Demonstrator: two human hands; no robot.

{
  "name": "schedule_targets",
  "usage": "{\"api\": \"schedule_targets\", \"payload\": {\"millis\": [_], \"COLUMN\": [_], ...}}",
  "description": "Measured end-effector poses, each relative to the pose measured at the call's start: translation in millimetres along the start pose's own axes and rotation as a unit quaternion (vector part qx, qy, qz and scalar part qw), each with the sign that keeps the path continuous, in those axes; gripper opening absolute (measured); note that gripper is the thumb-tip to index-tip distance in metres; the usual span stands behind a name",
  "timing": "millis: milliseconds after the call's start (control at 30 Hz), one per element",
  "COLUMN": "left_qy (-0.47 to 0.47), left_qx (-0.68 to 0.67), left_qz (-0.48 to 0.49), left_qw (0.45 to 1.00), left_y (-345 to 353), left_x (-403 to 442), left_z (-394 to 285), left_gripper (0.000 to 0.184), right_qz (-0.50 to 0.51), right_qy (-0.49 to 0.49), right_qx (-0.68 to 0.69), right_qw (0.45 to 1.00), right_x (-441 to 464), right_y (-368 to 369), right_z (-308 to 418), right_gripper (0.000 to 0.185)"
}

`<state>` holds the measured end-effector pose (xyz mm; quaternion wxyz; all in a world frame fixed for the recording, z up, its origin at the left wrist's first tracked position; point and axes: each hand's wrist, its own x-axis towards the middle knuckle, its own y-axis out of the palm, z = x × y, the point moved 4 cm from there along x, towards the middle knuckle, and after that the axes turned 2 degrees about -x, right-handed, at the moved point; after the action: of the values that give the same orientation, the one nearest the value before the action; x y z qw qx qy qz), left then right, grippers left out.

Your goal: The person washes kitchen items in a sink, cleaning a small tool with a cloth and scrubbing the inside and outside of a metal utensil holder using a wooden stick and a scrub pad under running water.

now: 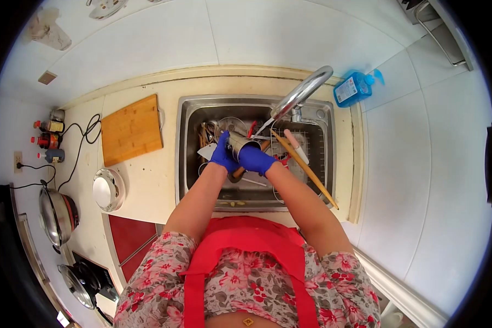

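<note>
Both my hands wear blue gloves and are over the steel sink (185,188). My left hand (224,153) is wrapped round the left side of a metal cup (236,141), which lies tilted. My right hand (255,158) is at the cup's open end, its fingers partly inside or behind the rim and hidden. Just above and to the right, water runs from the faucet (302,94). Utensils lie in the basin around the cup, with a glass lid (232,124) behind it. A long wooden rolling pin (306,169) rests across the sink's right side.
A wooden cutting board (131,131) and stacked white bowls (107,189) stand on the left counter. A blue soap bottle (352,89) is at the sink's back right corner. Sauce bottles (50,141), a cord and a lidded pan (54,217) are at the far left.
</note>
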<state>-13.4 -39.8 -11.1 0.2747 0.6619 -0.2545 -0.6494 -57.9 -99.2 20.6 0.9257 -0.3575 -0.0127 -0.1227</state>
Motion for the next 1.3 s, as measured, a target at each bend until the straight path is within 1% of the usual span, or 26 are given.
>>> {"api": "schedule_targets", "payload": {"millis": [67,133,167,233,267,333,367,400,433,467,500,533,567,600,633,733,833,900,933,967,1033,1100,1133,1200,1233,1300], "left_qy": [-0.016,-0.016,-0.017,-0.027,-0.034,-0.026,-0.023,-0.022,-0.038,-0.042,-0.047,-0.053,-0.06,-0.061,-0.052,-0.055,-0.044,-0.051,-0.05,-0.053,-0.057,-0.037,-0.034,-0.053,-0.054,-0.053], "left_qx": [-0.017,-0.006,0.006,0.019,0.033,0.004,-0.021,-0.046,-0.014,-0.016,0.004,0.024,0.024,0.027,0.038,0.047,0.039,0.067,0.065,0.073,0.081,0.114,0.114,0.073,0.072,0.03], "left_qz": [0.015,0.012,0.008,0.015,0.02,-0.005,0.03,0.064,0.037,0.033,0.041,0.051,-0.009,-0.007,-0.019,-0.043,-0.067,-0.078,-0.078,-0.071,-0.066,-0.072,-0.073,-0.026,-0.026,-0.029], "left_qw": [1.0,1.0,1.0,0.999,0.999,1.0,0.999,0.997,0.998,0.998,0.998,0.997,0.998,0.998,0.998,0.996,0.996,0.993,0.994,0.993,0.993,0.99,0.99,0.996,0.996,0.998], "left_y": [-10,-14,-16,-30,-36,-39,-43,-47,-48,-52,-53,-50,-48,-45,-45,-45,-52,-57,-57,-55,-51,-51,-54,-54,-51,-44], "left_x": [11,15,17,21,24,17,14,13,10,12,18,23,23,22,20,16,20,23,24,25,25,26,27,30,26,15], "left_z": [4,6,6,2,-1,-7,-11,-14,-14,-11,-8,-5,1,4,7,11,9,9,9,10,9,4,1,-4,-6,-11], "left_gripper": [0.071,0.069,0.068,0.066,0.063,0.061,0.06,0.059,0.057,0.057,0.058,0.059,0.059,0.059,0.06,0.06,0.064,0.056,0.056,0.055,0.054,0.053,0.053,0.052,0.052,0.056], "right_qz": [0.063,0.086,0.085,0.029,0.03,-0.04,-0.047,-0.045,0.078,0.199,0.197,0.169,0.153,0.137,0.125,0.193,0.191,0.189,0.191,0.19,0.188,0.077,0.078,0.128,0.129,0.06], "right_qy": [0.031,0.194,0.195,0.186,0.186,0.062,0.09,0.091,0.064,0.036,0.039,-0.002,-0.022,-0.043,0.003,0.107,0.072,0.048,0.047,0.074,0.101,0.042,0.04,-0.028,-0.027,0.194], "right_qx": [-0.017,0.011,0.01,0.044,0.044,0.152,0.165,0.167,0.075,-0.017,-0.016,-0.05,-0.069,-0.088,-0.055,-0.006,-0.05,-0.08,-0.08,-0.038,0.004,0.068,0.069,-0.077,-0.077,-0.028], "right_qw": [0.997,0.977,0.977,0.981,0.981,0.986,0.981,0.981,0.992,0.979,0.98,0.984,0.985,0.986,0.991,0.975,0.978,0.977,0.977,0.978,0.977,0.994,0.994,0.988,0.988,0.979], "right_x": [5,10,9,0,-7,-17,-21,-21,-21,-26,-28,-30,-27,-22,-20,-15,-17,-18,-17,-17,-20,-18,-16,-18,-21,-34], "right_y": [-3,24,30,34,36,30,26,11,3,5,19,42,47,47,48,62,70,73,65,55,58,58,55,39,21,-14], "right_z": [0,-30,-33,-27,-27,-13,-9,1,11,15,0,-24,-29,-28,-32,-45,-50,-52,-44,-39,-43,-38,-35,-22,-8,7], "right_gripper": [0.029,0.031,0.031,0.03,0.03,0.026,0.03,0.03,0.031,0.033,0.033,0.031,0.031,0.03,0.041,0.063,0.063,0.063,0.063,0.057,0.05,0.035,0.035,0.029,0.029,0.022]}}
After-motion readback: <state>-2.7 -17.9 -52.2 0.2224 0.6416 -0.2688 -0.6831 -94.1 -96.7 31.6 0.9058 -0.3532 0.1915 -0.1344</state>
